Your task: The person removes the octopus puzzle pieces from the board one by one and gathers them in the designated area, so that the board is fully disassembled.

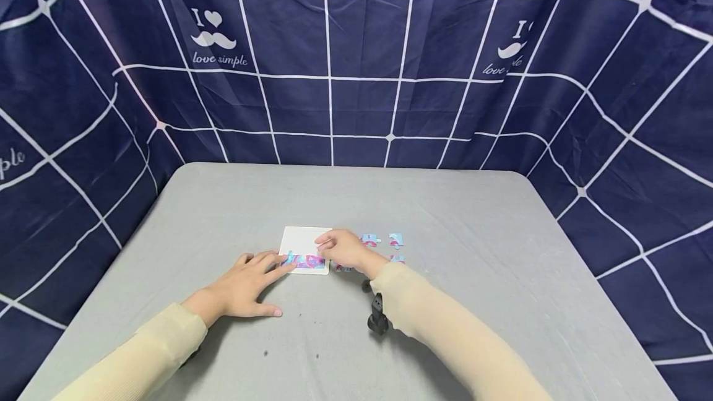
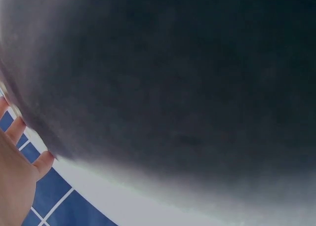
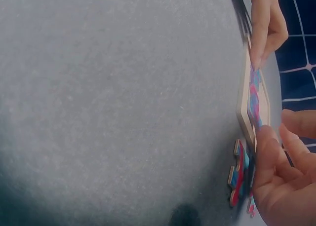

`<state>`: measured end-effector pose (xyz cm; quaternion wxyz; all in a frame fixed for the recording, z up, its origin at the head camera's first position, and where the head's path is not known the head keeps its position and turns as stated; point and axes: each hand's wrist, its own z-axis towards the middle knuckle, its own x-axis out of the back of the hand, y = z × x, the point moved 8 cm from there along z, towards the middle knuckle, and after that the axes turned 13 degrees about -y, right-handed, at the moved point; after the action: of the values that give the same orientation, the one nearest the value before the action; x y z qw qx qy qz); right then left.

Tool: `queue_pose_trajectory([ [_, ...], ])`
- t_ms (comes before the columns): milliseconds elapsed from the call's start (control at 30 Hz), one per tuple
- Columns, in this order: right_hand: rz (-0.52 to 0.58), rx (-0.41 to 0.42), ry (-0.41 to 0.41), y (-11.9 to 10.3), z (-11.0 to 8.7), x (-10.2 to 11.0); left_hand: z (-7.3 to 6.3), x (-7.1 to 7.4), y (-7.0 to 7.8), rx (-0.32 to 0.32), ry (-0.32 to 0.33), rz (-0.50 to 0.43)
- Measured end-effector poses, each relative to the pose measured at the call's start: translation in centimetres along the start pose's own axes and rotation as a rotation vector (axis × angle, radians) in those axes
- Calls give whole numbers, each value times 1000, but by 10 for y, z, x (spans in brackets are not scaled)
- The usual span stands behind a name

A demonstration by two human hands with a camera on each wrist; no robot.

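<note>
A: So a dark blue curtain (image 1: 362,36) hangs round the far side and both ends, with white grid lines all over it?

B: Yes, with "love simple" and a moustache printed here and there. In front of it is a grey worktop (image 1: 473,215).

A: And the work itself?

B: A pale puzzle tray (image 1: 303,239) lies flat on the worktop. A row of pink, blue and purple puzzle pieces (image 1: 309,261) sits in it along the side nearest the person; beyond the row, the tray shows plain white.

A: How is the left grip (image 1: 247,283)?

B: It's a bare hand, back upward, fingers extended and not curled round anything. Fingertips touch the left end of that row, while the thumb points off to the near side, apart from the tray. The left wrist view gives only some fingers at its edge and a lot of dark blur.

A: And the right grip (image 1: 346,247)?

B: Over the tray's right edge, fingers bent. In the right wrist view one fingertip is at the right end of the row. Whether anything is pinched there, I can't tell.

A: Any loose pieces (image 1: 396,239)?

B: Several, pink and blue, on the worktop right of the tray, some partly hidden by the right grip.

A: Clothing?

B: Cream sleeves (image 1: 457,327), with a black device (image 1: 377,317) by the right cuff.
</note>
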<state>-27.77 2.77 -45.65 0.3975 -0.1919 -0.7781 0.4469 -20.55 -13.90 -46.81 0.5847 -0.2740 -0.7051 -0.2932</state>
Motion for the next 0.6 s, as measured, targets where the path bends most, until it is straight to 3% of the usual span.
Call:
queue_pose_trajectory([
  [300, -16, 22, 31, -2, 0, 4, 0, 0, 0, -4, 5, 1],
  [600, 24, -25, 38, 2, 0, 3, 1, -1, 1, -1, -4, 6],
])
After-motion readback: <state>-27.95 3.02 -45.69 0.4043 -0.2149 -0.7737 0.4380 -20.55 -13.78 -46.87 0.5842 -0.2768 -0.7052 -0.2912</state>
